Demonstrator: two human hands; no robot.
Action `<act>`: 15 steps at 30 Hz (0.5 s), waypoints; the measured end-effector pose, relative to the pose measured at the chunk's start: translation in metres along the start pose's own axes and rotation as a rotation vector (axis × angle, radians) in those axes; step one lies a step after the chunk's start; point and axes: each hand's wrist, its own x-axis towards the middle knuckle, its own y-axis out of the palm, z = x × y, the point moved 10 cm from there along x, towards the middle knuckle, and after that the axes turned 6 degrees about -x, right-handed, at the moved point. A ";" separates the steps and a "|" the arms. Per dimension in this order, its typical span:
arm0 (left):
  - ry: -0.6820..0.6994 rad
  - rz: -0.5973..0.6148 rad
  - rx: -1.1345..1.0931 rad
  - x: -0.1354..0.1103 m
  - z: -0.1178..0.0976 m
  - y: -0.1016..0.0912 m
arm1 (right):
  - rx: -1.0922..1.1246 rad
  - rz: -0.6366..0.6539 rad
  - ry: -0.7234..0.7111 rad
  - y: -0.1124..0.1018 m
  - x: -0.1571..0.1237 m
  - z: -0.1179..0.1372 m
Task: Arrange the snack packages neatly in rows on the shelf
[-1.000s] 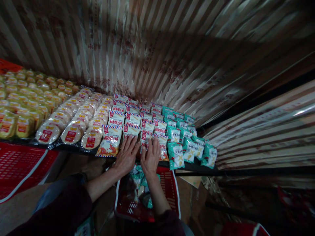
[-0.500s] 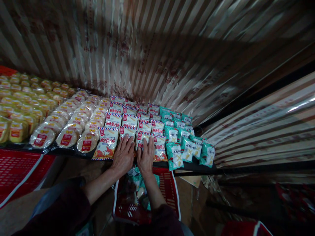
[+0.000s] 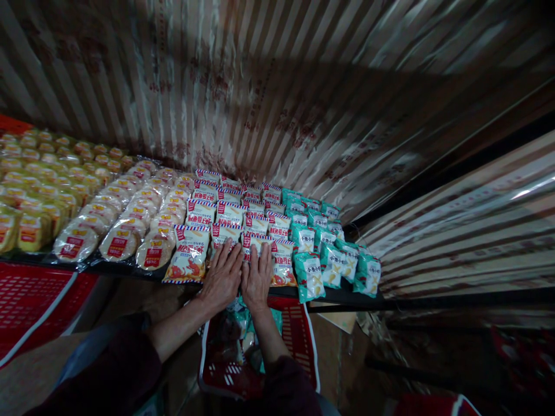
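Two flat hands: our left hand point(image 3: 223, 277) and right hand point(image 3: 256, 277) press side by side, fingers spread, gripping nothing, on red-striped packets point(image 3: 199, 215) at the shelf point(image 3: 342, 298) front edge, seemingly keeping rows flush.

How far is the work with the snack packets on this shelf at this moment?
Done: round cakes, red-and-white packets and teal packets lie in neat rows that reach the front edge of the shelf. In hand: the left hand and right hand lie flat, side by side, on the front red-and-white packets. Left: the red basket below the shelf holds loose packets, some of them teal.
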 end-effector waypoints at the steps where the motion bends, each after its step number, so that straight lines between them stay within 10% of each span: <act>1: 0.009 0.002 -0.003 -0.001 -0.002 0.002 | 0.007 0.003 0.001 0.001 0.000 -0.001; 15: 0.077 -0.005 -0.011 -0.009 -0.025 0.010 | 0.225 -0.044 -0.031 -0.020 0.010 -0.009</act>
